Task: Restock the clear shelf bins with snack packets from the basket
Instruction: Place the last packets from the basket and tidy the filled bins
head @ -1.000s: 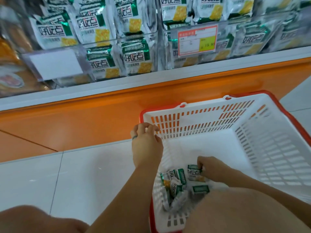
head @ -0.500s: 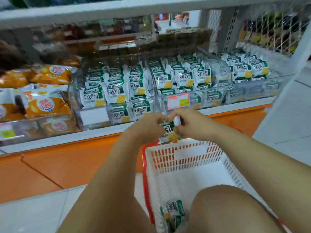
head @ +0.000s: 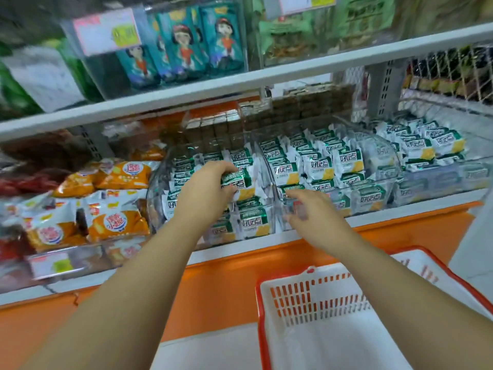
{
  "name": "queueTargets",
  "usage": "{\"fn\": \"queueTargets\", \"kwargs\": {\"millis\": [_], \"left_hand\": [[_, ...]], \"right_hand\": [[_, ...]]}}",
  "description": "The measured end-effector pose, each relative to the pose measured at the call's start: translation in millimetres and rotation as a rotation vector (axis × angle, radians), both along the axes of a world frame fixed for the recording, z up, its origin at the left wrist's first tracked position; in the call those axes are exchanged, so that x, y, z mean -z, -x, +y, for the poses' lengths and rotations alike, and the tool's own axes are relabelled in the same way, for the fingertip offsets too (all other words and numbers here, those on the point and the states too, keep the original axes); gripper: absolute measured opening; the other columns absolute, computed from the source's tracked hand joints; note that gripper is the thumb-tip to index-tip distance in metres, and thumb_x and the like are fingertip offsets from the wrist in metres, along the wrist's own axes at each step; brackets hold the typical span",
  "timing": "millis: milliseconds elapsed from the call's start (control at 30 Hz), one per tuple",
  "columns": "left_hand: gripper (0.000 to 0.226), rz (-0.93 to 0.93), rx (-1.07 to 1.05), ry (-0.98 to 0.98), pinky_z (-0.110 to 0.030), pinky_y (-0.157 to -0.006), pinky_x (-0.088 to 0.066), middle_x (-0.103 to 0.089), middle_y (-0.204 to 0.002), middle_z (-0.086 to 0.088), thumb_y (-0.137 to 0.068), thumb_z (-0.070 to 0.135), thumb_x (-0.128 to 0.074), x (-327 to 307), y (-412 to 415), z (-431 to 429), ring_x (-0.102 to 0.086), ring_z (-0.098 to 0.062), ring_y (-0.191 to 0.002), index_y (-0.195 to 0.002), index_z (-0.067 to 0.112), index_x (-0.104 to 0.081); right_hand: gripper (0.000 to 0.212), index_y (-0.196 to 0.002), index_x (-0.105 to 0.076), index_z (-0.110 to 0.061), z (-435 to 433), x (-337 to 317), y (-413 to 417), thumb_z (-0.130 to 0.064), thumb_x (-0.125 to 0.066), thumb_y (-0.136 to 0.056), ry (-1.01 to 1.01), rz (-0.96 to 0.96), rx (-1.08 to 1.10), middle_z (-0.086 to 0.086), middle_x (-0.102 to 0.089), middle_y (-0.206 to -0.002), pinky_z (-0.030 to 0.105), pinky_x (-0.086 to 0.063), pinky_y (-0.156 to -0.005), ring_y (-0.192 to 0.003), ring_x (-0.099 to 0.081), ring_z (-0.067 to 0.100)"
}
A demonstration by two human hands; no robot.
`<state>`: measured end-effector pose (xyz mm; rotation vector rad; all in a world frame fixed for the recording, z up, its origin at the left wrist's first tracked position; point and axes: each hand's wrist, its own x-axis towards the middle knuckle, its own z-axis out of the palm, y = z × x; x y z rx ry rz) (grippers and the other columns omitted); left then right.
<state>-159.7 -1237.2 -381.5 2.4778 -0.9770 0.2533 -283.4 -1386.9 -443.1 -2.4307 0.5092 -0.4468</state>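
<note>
A green-and-white snack packet (head: 240, 184) was held above the rows already stacked in the left-hand clear bin (head: 157, 188), its printed face turned toward the camera and slightly tilted. The left hand (head: 205, 193) had it in its grip, with fingers curled over the top edge and covering the left end, so the packet's long axis could not be told for certain. The packet sat just right of the hand and directly over the bin's open top, so the coming move looked like a short lowering into the stack. The right hand (head: 314, 217) was nearer the basket, its grip wide and empty, with loose fingers just before the front wall of the neighbouring bin (head: 384, 156), which was packed with the same packets. These bore the large green characters 好吃点 beside a yellow cracker picture. The white basket (head: 260, 303) with a red rim stood below on the floor, its contents out of sight. Orange packets (head: 117, 222) filled the bin to the left. On the shelf above were teal packets (head: 186, 46) with a cartoon figure and a blurred, unreadable price tag (head: 106, 30).
</note>
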Motion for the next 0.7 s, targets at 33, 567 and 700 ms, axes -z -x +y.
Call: {"fn": "queueTargets", "kwargs": {"millis": [33, 567, 700], "left_hand": [[0.039, -0.024, 0.001, -0.052, -0.036, -0.093, -0.043, -0.050, -0.138, 0.001, -0.093, 0.022, -0.060, 0, -9, -8, -0.051, -0.022, -0.119, -0.131, 0.025, -0.052], [0.040, -0.153, -0.024, -0.264, -0.042, -0.098, -0.040, -0.059, -0.127, 0.002, -0.093, 0.037, -0.057, 48, -64, -50, -0.053, -0.023, -0.115, -0.131, 0.031, -0.053], [0.045, -0.188, -0.021, -0.299, -0.041, -0.102, -0.034, -0.057, -0.127, 0.004, -0.090, 0.045, -0.058, 48, -66, -50, -0.049, -0.022, -0.118, -0.133, 0.032, -0.051]], "right_hand": [[0.050, -0.142, -0.039, -0.021, -5, -1, -1, -0.023, -0.054, -0.094, 0.020, 0.027, -0.022, -0.001, -0.042, -0.144, 0.028, -0.025, -0.107, -0.135, -0.027, 0.018], [0.042, -0.133, -0.049, -0.032, -29, 8, -13, -0.026, -0.056, -0.092, -0.091, -0.097, -0.067, -0.005, -0.045, -0.135, 0.027, -0.031, -0.101, -0.129, -0.030, 0.008], [0.040, -0.132, -0.050, -0.032, -29, 9, -14, -0.026, -0.054, -0.093, -0.057, -0.118, -0.066, -0.009, -0.047, -0.133, 0.025, -0.029, -0.101, -0.130, -0.023, 0.005]]}}
